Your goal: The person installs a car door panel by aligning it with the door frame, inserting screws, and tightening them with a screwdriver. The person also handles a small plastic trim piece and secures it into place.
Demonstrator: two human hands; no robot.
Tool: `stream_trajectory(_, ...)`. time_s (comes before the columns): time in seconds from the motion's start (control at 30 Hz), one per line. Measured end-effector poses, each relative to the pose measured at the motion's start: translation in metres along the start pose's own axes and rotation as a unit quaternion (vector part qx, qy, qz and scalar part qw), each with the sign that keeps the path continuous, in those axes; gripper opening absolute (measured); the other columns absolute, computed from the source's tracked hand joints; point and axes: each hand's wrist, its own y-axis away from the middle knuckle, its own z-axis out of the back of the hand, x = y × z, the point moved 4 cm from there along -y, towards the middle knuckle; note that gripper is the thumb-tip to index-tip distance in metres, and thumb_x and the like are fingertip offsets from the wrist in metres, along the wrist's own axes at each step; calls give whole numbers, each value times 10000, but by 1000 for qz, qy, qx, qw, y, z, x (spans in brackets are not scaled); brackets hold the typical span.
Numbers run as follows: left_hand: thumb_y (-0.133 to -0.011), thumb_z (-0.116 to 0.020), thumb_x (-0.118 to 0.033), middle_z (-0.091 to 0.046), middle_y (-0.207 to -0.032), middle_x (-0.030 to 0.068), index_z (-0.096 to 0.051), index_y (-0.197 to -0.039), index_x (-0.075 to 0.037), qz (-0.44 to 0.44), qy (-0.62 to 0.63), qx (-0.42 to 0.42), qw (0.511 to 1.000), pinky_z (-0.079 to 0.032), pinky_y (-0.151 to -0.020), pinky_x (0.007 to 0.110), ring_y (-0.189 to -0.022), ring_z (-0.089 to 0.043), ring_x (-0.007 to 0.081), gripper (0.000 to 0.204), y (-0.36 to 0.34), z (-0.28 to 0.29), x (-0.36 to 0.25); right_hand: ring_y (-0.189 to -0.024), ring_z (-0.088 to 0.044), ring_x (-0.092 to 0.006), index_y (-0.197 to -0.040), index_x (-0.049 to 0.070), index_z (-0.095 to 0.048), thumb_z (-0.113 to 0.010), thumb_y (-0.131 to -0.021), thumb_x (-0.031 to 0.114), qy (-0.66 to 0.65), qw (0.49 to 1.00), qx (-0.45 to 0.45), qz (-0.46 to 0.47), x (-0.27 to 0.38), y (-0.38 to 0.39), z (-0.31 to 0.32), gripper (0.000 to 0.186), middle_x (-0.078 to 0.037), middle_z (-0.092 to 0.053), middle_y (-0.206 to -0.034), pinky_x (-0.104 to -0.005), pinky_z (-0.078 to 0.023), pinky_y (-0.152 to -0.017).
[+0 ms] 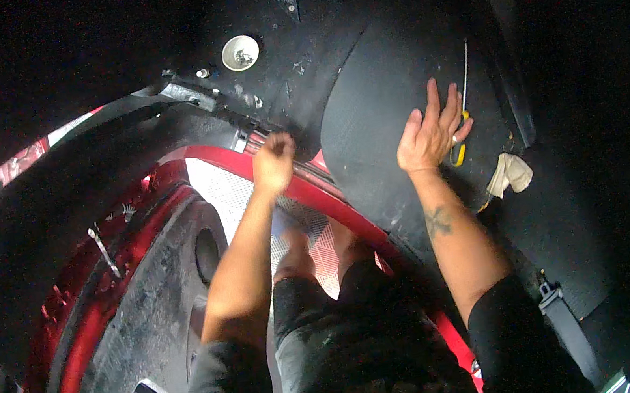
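My left hand (273,165) is at the red door sill (224,158) of a car, its fingers curled closed. Whether anything is in that grip is hidden from me. Palm down or nearly so, my right hand (432,133) rests open on the dark seat (369,126), fingers spread. Beside and partly under its fingers lies a screwdriver (459,154) with a yellow and black handle and a long thin shaft. Closer to my right forearm, a crumpled off-white cloth or glove (511,173) lies on the seat.
A white cup (252,42) with small metal pieces stands on the dark car floor, a small white item (202,74) near it. At left hangs the open red door (66,388) with its grey panel. A seat-belt buckle (551,294) is at lower right. My legs stand outside the sill.
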Motion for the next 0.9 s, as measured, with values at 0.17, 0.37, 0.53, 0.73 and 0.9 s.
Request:
stream_trajectory(0.17,-934,-656,-222,-753,-1031,177,-731,-1071,-24,11,15,-25,1000,-531,-882,347,-992,-723,263,252,-136,-34,-58,-1488,-255,-441,-1513,132,-455,-352,-1000,403,7,1000,4,-20,-9,2,-11,589,-237,-304,-1607,-664,2,-1171)
stream_trajectory(0.37,-914,-652,-281,-722,-1145,202,-737,-1130,-99,75,-222,-48,971,-536,-940,432,-1071,-681,405,295,-253,-62,-75,-1468,-305,-457,-1470,62,-481,-342,-1012,380,-9,1000,-15,8,-12,1,-17,575,-285,-345,-1571,-631,51,-1180)
stream_trajectory(0.53,-886,-709,-503,-697,-1164,255,-623,-1265,18,-5,-159,-38,987,-501,-1009,477,-1134,-652,429,650,-304,-84,-136,-1514,-217,-431,-1528,96,-395,-365,-1004,396,0,1000,25,7,-26,12,-21,604,-274,-260,-1615,-664,-3,-1177)
stream_trajectory(0.73,-778,-827,-485,-641,-1267,270,-434,-1419,34,-98,-54,-72,991,-464,-1059,480,-1238,-592,429,914,-362,-142,-196,-1523,-179,-445,-1537,113,-367,-401,-972,361,12,1000,-13,13,-25,10,-28,618,-275,-212,-1631,-674,-15,-1176)
stream_trajectory(0.9,-815,-796,-369,-618,-1289,260,-455,-1372,35,-59,-43,-67,995,-493,-985,466,-1181,-606,407,768,-359,-141,-189,-1518,-190,-446,-1543,114,-368,-380,-994,388,7,1000,-10,18,-19,9,-24,613,-289,-230,-1620,-656,-10,-1180)
